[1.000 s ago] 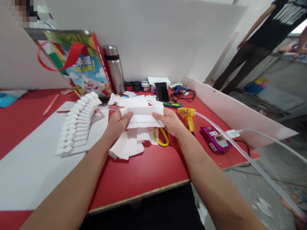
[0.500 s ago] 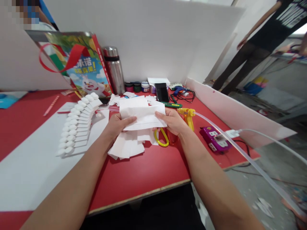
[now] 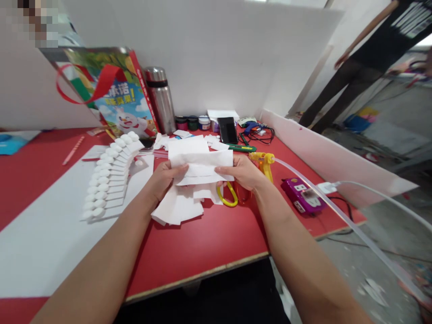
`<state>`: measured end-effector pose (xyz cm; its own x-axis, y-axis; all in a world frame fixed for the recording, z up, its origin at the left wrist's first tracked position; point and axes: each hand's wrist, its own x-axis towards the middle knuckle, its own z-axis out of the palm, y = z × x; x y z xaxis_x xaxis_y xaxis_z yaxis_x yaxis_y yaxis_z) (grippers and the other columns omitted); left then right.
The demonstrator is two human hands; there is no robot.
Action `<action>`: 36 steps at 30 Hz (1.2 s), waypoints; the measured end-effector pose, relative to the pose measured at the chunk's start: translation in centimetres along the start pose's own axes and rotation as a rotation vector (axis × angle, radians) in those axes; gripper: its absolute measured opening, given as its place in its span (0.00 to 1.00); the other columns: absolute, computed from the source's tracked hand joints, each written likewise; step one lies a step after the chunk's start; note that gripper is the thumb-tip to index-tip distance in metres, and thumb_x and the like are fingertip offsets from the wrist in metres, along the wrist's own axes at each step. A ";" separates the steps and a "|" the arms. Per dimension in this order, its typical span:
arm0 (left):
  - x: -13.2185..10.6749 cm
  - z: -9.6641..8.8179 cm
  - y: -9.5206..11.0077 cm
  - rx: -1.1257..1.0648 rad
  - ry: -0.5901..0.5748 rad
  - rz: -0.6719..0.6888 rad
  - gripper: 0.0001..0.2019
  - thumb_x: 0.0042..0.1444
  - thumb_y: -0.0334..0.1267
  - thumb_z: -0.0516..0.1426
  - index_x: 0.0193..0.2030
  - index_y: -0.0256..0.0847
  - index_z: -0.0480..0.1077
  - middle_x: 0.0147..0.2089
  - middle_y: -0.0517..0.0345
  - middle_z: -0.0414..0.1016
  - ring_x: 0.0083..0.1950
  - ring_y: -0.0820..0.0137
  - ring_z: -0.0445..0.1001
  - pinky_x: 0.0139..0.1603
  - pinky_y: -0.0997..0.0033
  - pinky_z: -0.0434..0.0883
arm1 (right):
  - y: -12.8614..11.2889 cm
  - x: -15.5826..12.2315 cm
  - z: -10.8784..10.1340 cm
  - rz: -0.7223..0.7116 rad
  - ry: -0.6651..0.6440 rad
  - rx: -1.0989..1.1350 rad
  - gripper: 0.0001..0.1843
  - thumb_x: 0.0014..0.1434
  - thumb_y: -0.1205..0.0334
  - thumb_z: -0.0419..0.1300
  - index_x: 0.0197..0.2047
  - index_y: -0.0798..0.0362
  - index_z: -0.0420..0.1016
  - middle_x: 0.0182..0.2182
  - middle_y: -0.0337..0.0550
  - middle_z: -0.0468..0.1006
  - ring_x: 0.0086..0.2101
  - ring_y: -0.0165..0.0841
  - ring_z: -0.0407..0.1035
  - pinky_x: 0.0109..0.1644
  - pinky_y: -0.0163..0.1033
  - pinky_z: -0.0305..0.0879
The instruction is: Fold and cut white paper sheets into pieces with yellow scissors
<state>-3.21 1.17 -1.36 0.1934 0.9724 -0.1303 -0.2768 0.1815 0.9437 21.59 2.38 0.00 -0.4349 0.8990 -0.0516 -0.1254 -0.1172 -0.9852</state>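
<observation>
Both my hands hold a small stack of white foam sheets just above the red table. My left hand pinches the stack's left end with the thumb on top. My right hand grips the right end the same way. Under the stack lies a loose pile of white cut pieces. Yellow-handled scissors rest just below my right hand. A yellow glue gun stands right of that hand.
A fan of white strips with rounded tips lies on a large white board at left. A printed gift bag, steel flask, paint jars, phone and purple power strip stand around. A person in black stands at far right.
The stack has been shifted slightly between my fingers and sits a touch lower and flatter. My arms have hardly moved.
</observation>
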 end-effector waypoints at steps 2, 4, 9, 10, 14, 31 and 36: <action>-0.1 0.1 0.1 0.036 -0.017 0.001 0.13 0.49 0.40 0.69 0.38 0.33 0.78 0.29 0.53 0.81 0.21 0.67 0.76 0.21 0.70 0.76 | -0.1 0.0 0.0 -0.007 0.012 -0.005 0.19 0.45 0.58 0.77 0.38 0.58 0.82 0.32 0.45 0.84 0.25 0.31 0.76 0.28 0.36 0.76; -0.3 0.2 0.3 0.082 -0.012 -0.003 0.15 0.50 0.41 0.69 0.42 0.34 0.77 0.29 0.53 0.82 0.19 0.67 0.76 0.20 0.70 0.75 | -0.2 -0.1 -0.1 -0.020 0.036 -0.040 0.17 0.46 0.57 0.77 0.35 0.58 0.80 0.27 0.42 0.82 0.21 0.27 0.72 0.24 0.32 0.70; -0.5 0.1 0.5 0.117 -0.047 0.021 0.15 0.52 0.41 0.69 0.42 0.33 0.77 0.26 0.53 0.81 0.20 0.67 0.76 0.21 0.71 0.75 | -0.4 -0.2 -0.8 -0.064 0.074 -0.111 0.17 0.47 0.57 0.76 0.29 0.58 0.76 0.20 0.36 0.75 0.16 0.21 0.63 0.19 0.28 0.54; -0.5 0.1 0.4 0.098 -0.060 0.032 0.15 0.52 0.41 0.69 0.42 0.33 0.77 0.26 0.53 0.81 0.20 0.67 0.76 0.22 0.71 0.75 | -0.4 -0.3 -0.9 -0.070 0.066 -0.097 0.17 0.47 0.57 0.76 0.30 0.58 0.76 0.20 0.36 0.75 0.17 0.21 0.63 0.19 0.28 0.54; -0.4 -0.2 0.3 -0.011 -0.070 0.035 0.14 0.49 0.36 0.69 0.43 0.35 0.79 0.33 0.52 0.84 0.26 0.66 0.80 0.27 0.69 0.79 | -0.5 -0.4 -1.0 -0.095 0.047 0.024 0.16 0.46 0.61 0.77 0.35 0.57 0.78 0.24 0.35 0.76 0.19 0.21 0.62 0.20 0.29 0.55; -1.2 -0.7 1.9 -0.089 -0.469 -0.173 0.22 0.51 0.56 0.63 0.33 0.35 0.79 0.32 0.39 0.83 0.34 0.51 0.83 0.37 0.56 0.77 | -0.6 0.3 0.6 -0.016 0.062 0.234 0.07 0.48 0.65 0.66 0.23 0.57 0.73 0.15 0.33 0.63 0.15 0.18 0.49 0.19 0.25 0.43; -1.6 -0.3 1.3 0.054 -0.475 -0.227 0.14 0.49 0.44 0.71 0.39 0.39 0.78 0.30 0.46 0.83 0.30 0.60 0.82 0.34 0.64 0.77 | -0.4 0.2 1.3 0.014 0.007 0.139 0.05 0.47 0.66 0.65 0.23 0.58 0.74 0.15 0.33 0.64 0.16 0.19 0.51 0.19 0.26 0.45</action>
<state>-4.20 -0.04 0.00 0.6512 0.7340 -0.1925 -0.1321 0.3595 0.9238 20.40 2.09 0.55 -0.4315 0.8997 -0.0663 -0.2424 -0.1864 -0.9521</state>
